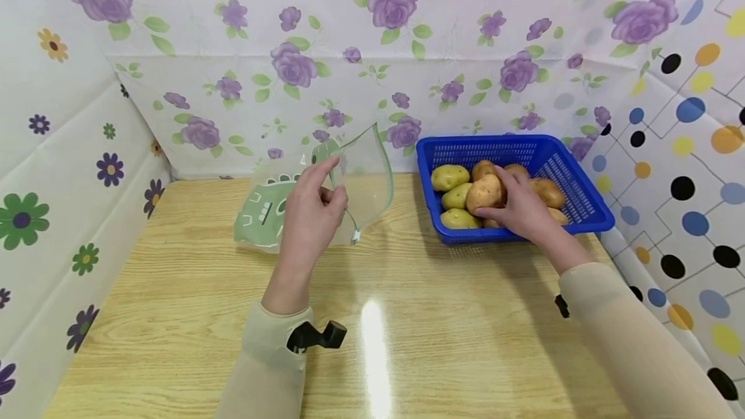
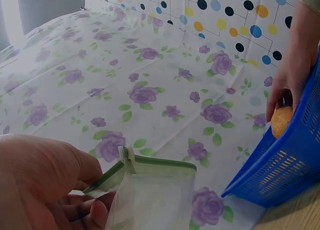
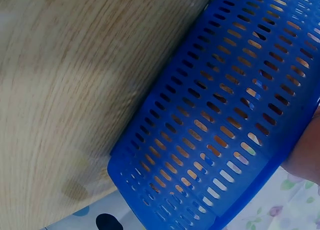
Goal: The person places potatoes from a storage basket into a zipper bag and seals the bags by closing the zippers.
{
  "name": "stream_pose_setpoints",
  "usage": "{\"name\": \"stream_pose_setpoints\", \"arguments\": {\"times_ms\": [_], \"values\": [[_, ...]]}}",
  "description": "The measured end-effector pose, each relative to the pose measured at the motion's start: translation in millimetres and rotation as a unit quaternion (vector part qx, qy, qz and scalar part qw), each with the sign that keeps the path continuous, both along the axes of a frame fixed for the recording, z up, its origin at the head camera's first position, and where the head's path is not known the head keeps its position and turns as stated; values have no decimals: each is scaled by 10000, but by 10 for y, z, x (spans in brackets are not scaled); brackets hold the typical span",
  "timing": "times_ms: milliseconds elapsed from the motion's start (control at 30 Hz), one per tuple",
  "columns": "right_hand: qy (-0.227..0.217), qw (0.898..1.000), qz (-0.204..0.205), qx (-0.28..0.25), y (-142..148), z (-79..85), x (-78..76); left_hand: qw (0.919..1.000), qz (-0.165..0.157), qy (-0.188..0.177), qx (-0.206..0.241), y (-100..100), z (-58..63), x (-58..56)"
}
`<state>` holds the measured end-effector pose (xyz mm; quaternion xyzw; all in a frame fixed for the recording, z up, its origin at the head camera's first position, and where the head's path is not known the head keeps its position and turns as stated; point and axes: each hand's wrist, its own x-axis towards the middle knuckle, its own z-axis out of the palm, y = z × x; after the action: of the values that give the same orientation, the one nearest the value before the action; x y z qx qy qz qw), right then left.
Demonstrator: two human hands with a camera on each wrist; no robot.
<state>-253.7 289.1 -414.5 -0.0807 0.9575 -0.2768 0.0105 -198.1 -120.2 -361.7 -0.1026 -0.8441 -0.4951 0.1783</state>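
Note:
My left hand point(image 1: 311, 212) pinches the upper edge of a clear zip bag point(image 1: 259, 225) with a green cartoon face printed on it. The bag's mouth gapes to the right, and a white slider point(image 1: 356, 235) sits on its green seal. In the left wrist view, my thumb and fingers straddle the zip bag's point(image 2: 160, 202) rim. Over the blue basket point(image 1: 495, 236), my right hand point(image 1: 520, 205) grips a brown potato point(image 1: 484, 194) between thumb and fingers. The right wrist view shows mostly the basket's slotted wall point(image 3: 215, 120), which hides the fingers.
Several other potatoes, yellowish point(image 1: 449, 178) on the left and browner point(image 1: 547, 193) on the right, lie in the basket. It stands at the back right of the wooden table point(image 1: 436, 328). Flower-printed sheeting point(image 1: 349, 76) rises behind, and dotted sheeting point(image 1: 692, 167) borders the right side.

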Motion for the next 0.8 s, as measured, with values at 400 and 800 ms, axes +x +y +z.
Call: {"name": "stream_pose_setpoints", "arguments": {"times_ms": [400,800], "values": [[-38,9996,-234,-148,22,22,13,10000,-15,8,-23,19,-25,-13],[32,9982,-378,-458,-79,177,41,10000,-31,85,-15,27,-31,-22]]}}
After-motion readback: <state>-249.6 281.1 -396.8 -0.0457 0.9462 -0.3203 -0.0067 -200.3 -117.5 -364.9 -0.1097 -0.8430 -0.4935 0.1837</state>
